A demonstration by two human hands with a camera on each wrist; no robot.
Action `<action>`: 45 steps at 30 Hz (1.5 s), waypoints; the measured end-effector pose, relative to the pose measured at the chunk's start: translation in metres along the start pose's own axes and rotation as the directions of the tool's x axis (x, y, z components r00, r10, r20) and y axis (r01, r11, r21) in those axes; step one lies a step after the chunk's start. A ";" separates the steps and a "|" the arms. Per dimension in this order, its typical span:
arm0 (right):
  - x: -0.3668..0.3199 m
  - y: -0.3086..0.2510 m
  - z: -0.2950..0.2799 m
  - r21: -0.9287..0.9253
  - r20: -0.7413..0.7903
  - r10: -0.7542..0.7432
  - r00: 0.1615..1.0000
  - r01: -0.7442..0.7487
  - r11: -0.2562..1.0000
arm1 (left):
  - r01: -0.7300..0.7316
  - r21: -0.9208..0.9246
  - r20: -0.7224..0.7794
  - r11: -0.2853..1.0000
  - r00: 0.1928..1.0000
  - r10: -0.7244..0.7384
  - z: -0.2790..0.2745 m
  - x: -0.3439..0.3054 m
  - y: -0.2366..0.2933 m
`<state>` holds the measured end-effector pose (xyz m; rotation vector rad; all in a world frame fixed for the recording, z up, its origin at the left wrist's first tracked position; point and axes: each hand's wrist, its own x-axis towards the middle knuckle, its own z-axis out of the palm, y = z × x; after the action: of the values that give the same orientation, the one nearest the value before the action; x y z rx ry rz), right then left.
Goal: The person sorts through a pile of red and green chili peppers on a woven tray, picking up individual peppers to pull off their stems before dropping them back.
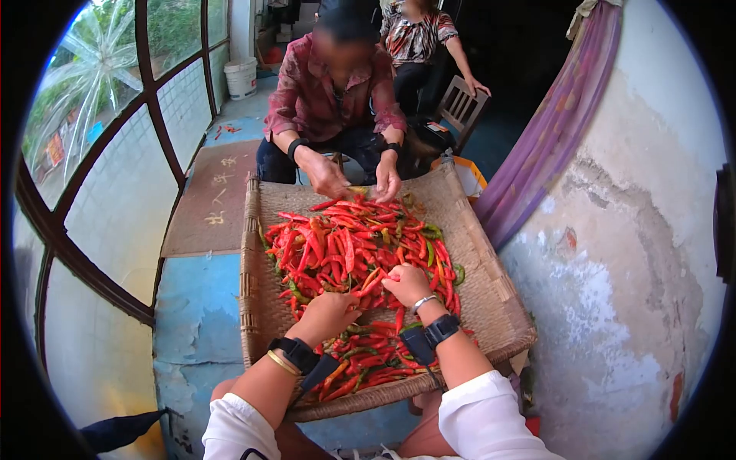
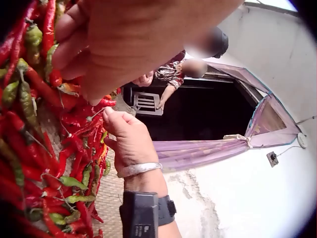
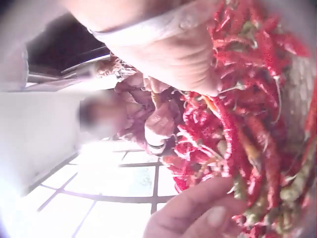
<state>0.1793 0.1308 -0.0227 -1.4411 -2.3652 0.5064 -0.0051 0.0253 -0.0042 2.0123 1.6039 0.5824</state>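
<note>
Left hand (image 1: 330, 310) and right hand (image 1: 409, 284) hold chillies (image 1: 345, 245) over woven tray (image 1: 491, 295); blue floor (image 1: 195, 307).

White sleeves (image 1: 481, 410), 2 black wrist units (image 1: 297, 353), gold bangle (image 1: 282, 363), silver bangle (image 1: 422, 303).

Across the woven tray (image 1: 475, 253) a person in a red patterned shirt (image 1: 333, 92) sits bent forward, a dark band on each wrist. Behind them a second person in a striped top (image 1: 418, 38) rests a hand on a wooden chair (image 1: 460, 107). A white bucket (image 1: 241, 78) stands by the arched, dark-framed window (image 1: 115, 153), and a brown mat (image 1: 211, 203) with pale characters lies on the blue floor (image 1: 195, 307). A purple curtain (image 1: 552, 138) hangs gathered against the peeling, patchy wall (image 1: 629, 268).
</note>
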 end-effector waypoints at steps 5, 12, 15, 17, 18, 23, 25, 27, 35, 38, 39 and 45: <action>-0.019 -0.022 -0.021 0.193 0.019 0.038 0.999 -0.041 0.980 | -0.083 -0.171 -0.122 0.982 0.991 0.063 -0.001 0.001 0.009; -0.047 -0.061 -0.052 -0.002 0.193 -0.188 0.963 0.192 0.981 | -0.386 -0.239 -0.273 0.891 0.907 0.319 -0.001 0.001 0.016; -0.047 -0.061 -0.056 0.117 0.202 -0.282 0.938 0.263 0.958 | -0.304 -0.209 -0.113 0.929 0.952 0.286 0.002 -0.001 0.014; -0.044 -0.057 -0.060 0.326 0.229 -0.240 0.943 0.158 0.932 | -0.241 -0.240 -0.102 0.940 0.969 0.223 0.002 -0.001 0.014; -0.043 -0.054 -0.061 0.327 0.229 -0.239 0.944 0.157 0.932 | -0.178 -0.269 -0.091 0.947 0.983 0.159 0.002 0.000 0.014; -0.042 -0.049 -0.072 0.641 0.319 -0.148 0.936 -0.098 0.761 | -0.007 -0.552 -0.032 0.834 0.999 -0.012 0.004 0.000 0.013; -0.041 -0.042 -0.079 0.725 0.303 -0.109 0.947 -0.155 0.671 | 0.138 -0.686 0.051 0.715 0.988 -0.142 0.004 0.001 0.013; -0.037 -0.023 -0.087 0.706 0.283 -0.009 0.959 -0.202 0.679 | 0.183 -0.704 0.064 0.686 0.979 -0.195 0.009 0.003 0.005; -0.021 -0.021 -0.075 0.700 0.159 0.023 0.987 -0.129 0.702 | 0.289 -0.816 0.224 0.501 0.956 -0.187 -0.001 -0.001 0.022; -0.013 -0.036 -0.051 0.801 -0.178 -0.046 0.983 0.172 0.574 | 0.259 -0.893 0.209 0.367 0.963 -0.169 -0.006 -0.003 0.024; -0.011 -0.035 -0.044 0.668 -0.252 -0.081 0.964 0.234 0.706 | 0.219 -0.903 0.174 0.370 0.973 -0.153 -0.005 -0.002 0.021; -0.037 -0.058 -0.022 0.684 0.303 -0.301 0.904 0.013 0.729 | 0.170 -0.971 0.115 0.167 0.948 -0.297 -0.008 -0.001 0.015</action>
<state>0.1596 0.0758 0.0199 -0.8291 -2.1670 1.5434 0.0012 0.0226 0.0118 0.6929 0.9984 1.2043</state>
